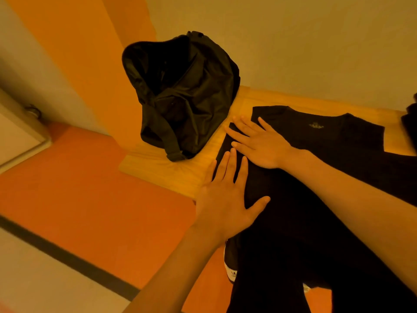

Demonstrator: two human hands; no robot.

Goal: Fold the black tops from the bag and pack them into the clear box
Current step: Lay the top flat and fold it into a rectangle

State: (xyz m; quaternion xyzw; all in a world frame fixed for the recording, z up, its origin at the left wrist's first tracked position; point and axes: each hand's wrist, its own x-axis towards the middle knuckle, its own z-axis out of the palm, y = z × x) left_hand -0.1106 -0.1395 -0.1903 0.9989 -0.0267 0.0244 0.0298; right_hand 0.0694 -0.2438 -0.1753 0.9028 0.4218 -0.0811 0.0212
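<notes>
Now pressing the top flat, mid-fold

Nearest the camera, the left hand [225, 199] lies palm down with all 5 digits straight and spread wide, the thumb splayed out to the right. Its fingers rest on the near left part of the black top [338, 141], while its heel sits at the worktop [162, 168] edge. Just beyond it, the right hand [259, 143] reaches in from the right, also flat and open, fingers fanned toward the left border of the garment. Neither hand grips or pinches anything; both simply press the cloth down.

The top itself lies on the wooden worktop, neckline to the far right, and its left side appears to be turned inward under the 2 hands. So the step in hand looks like setting or smoothing a side fold. The next move probably calls for lifting the opposite side across, then doubling the length so the bundle is compact enough to pack.

Farther back, the black bag [187, 98] slumps open against the wall, near the garment but apart from it. A further dark item [409, 123] shows at the right edge. The clear box is not in view.
</notes>
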